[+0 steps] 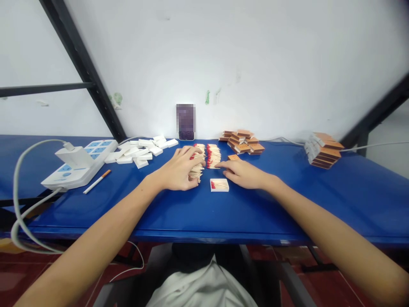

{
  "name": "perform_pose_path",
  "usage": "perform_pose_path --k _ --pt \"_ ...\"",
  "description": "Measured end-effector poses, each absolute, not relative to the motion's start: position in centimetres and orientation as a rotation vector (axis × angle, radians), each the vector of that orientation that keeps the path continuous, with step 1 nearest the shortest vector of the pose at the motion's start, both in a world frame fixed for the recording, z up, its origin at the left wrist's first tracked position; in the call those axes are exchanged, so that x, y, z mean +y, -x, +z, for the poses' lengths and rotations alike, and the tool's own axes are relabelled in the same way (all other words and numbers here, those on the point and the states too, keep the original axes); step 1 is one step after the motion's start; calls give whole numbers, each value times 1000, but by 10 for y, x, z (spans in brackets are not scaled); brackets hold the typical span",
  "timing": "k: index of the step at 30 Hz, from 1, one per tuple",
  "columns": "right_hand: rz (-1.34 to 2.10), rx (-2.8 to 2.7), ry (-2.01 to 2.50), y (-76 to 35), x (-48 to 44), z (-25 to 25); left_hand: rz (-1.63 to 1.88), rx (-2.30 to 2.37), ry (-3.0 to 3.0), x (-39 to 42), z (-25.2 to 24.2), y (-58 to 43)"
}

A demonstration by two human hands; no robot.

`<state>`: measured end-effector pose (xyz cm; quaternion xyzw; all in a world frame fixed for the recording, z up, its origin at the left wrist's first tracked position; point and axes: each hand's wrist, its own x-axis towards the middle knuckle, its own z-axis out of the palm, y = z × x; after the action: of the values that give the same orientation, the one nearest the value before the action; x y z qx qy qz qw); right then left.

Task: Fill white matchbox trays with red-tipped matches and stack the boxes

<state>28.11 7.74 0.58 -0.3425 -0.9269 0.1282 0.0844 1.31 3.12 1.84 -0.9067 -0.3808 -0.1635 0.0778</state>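
Note:
My left hand [181,171] is curled round a thick stack of loose matches [196,169], its fingertips on the far and right side and its thumb at the near end. A second row of red-tipped matches [213,156] lies just to the right. My right hand [243,172] reaches in from the right with its index finger stretched out to the near end of that row; its other fingers are partly bent, and nothing shows in them. Between the hands and nearer to me is a small white matchbox tray [219,185] with several matches in it. An orange matchbox [234,157] lies behind my right hand, partly hidden.
White trays [137,151] are heaped at the left, near a power strip [96,154] with a plugged-in charger and a cigarette [97,181]. Brown matchbox sleeves [243,141] are piled at the back; more stand stacked [324,150] at the right. A phone [185,122] leans on the wall.

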Motion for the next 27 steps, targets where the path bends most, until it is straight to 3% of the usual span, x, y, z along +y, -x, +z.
perform_pose_path --k 9,16,27 --pt "353 -2787 998 -280 78 7 -486 -987 2616 31 23 -8" --pt "402 -2760 980 -281 78 6 -305 -1085 2821 31 22 -16" --pt "412 -2747 979 -280 77 8 -358 -1161 2871 31 24 -16"
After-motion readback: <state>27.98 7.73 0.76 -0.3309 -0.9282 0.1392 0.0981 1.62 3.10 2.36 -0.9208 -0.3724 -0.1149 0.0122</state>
